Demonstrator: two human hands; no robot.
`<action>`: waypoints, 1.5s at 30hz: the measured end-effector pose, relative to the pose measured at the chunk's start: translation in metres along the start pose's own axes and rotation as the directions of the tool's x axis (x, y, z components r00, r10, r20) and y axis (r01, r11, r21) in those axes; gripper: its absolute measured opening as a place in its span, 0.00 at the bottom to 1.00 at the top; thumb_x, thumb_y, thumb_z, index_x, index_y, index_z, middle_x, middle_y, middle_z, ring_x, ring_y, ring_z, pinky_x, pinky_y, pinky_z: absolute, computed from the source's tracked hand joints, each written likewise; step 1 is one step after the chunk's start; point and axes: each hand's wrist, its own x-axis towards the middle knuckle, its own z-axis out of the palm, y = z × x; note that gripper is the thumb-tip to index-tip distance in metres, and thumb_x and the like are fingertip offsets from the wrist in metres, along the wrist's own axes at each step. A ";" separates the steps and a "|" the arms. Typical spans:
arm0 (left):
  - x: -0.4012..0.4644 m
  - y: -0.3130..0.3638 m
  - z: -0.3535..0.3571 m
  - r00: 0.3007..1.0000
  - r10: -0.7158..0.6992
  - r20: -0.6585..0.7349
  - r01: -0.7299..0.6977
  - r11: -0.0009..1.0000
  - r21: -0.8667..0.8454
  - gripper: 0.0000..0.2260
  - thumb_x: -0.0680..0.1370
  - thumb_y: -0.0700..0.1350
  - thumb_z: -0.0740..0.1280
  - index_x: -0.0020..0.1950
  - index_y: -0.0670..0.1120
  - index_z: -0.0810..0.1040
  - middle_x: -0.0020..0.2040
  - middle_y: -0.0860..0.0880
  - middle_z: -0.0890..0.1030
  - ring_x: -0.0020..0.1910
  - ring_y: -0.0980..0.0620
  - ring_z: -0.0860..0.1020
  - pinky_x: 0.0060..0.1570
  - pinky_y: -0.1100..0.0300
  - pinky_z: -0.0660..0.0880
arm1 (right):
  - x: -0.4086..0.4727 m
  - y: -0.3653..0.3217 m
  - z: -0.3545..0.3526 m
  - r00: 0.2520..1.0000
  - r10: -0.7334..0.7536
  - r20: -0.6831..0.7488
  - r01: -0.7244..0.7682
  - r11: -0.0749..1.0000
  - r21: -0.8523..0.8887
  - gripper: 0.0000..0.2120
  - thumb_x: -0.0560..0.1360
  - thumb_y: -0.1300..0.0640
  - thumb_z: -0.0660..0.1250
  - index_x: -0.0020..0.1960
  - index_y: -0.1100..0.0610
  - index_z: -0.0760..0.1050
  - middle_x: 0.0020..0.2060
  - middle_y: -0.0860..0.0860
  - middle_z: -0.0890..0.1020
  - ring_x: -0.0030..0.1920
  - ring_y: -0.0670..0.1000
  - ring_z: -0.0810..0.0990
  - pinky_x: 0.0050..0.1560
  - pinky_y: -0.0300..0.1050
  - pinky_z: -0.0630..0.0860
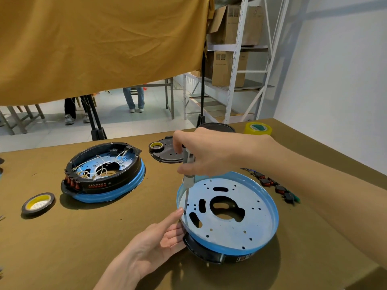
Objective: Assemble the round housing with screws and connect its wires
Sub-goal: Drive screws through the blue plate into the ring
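Right hand: the right hand [201,152] is gripping the handle of a screwdriver [187,176], fingers curled round it, and holding it nearly upright over the near-left rim.
Left hand: the left hand [161,233] is lying palm up with fingers fairly straight, bracing the left edge of the round housing [228,214]; thumb tip is sitting right beside the screwdriver tip.
Hands together: the hands are apart, one above the other at the housing's left edge.
Task thing: the housing is lying on the worktop [125,237] under the right forearm, metal plate facing up, slightly tilted on its black base.
Step in hand: a screw appears to be going in at the left rim; the screw itself is too small to see.
Progress: early, by my judgement. No wires are showing on this unit, and many plate holes are standing open.
Reference: a second housing [104,172], well left of both hands, is sitting already wired, white leads looping inside its black ring.
Still left: remaining screws, then wiring; loose black-and-red switches [274,187] are waiting just beyond the right forearm.
Materials: plate is dull grey perforated sheet metal with oval slots; rim is glossy blue; base is black plastic.
Other items: a tape roll [38,204] is lying far left of the left hand; a black cover plate [167,150] is lying behind the right hand; worktop cloth is matte olive.
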 end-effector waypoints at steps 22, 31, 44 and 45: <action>-0.001 0.000 0.000 1.000 -0.002 -0.002 0.002 1.000 0.015 0.33 0.62 0.45 0.83 0.62 0.33 0.78 0.54 0.33 0.85 0.53 0.37 0.86 0.61 0.44 0.79 | 0.008 0.002 -0.015 0.984 0.008 0.176 -0.023 0.997 0.079 0.10 0.76 0.54 0.72 0.47 0.55 0.71 0.34 0.54 0.85 0.28 0.51 0.84 0.27 0.37 0.77; 0.004 0.000 0.000 1.000 -0.004 -0.031 0.005 1.000 0.023 0.35 0.59 0.46 0.83 0.61 0.34 0.78 0.53 0.33 0.86 0.51 0.37 0.86 0.57 0.44 0.81 | 0.010 0.001 -0.011 0.992 0.089 0.090 -0.091 0.996 0.024 0.19 0.81 0.44 0.67 0.45 0.61 0.76 0.28 0.57 0.83 0.20 0.51 0.75 0.21 0.37 0.70; 0.003 -0.001 0.000 1.000 0.000 -0.015 0.001 0.999 0.034 0.33 0.62 0.47 0.83 0.62 0.34 0.77 0.53 0.34 0.86 0.50 0.37 0.87 0.52 0.44 0.84 | 0.010 -0.010 -0.019 0.974 0.055 0.219 -0.065 0.997 0.037 0.12 0.80 0.49 0.69 0.47 0.57 0.73 0.31 0.51 0.86 0.30 0.49 0.86 0.37 0.40 0.76; 0.003 0.000 0.000 1.000 -0.004 -0.009 0.004 0.999 0.033 0.33 0.63 0.46 0.83 0.62 0.34 0.77 0.53 0.34 0.86 0.49 0.37 0.87 0.52 0.44 0.84 | 0.010 -0.009 -0.019 0.974 0.061 0.217 -0.070 0.997 0.031 0.12 0.80 0.48 0.69 0.47 0.57 0.73 0.30 0.51 0.86 0.30 0.49 0.85 0.37 0.41 0.75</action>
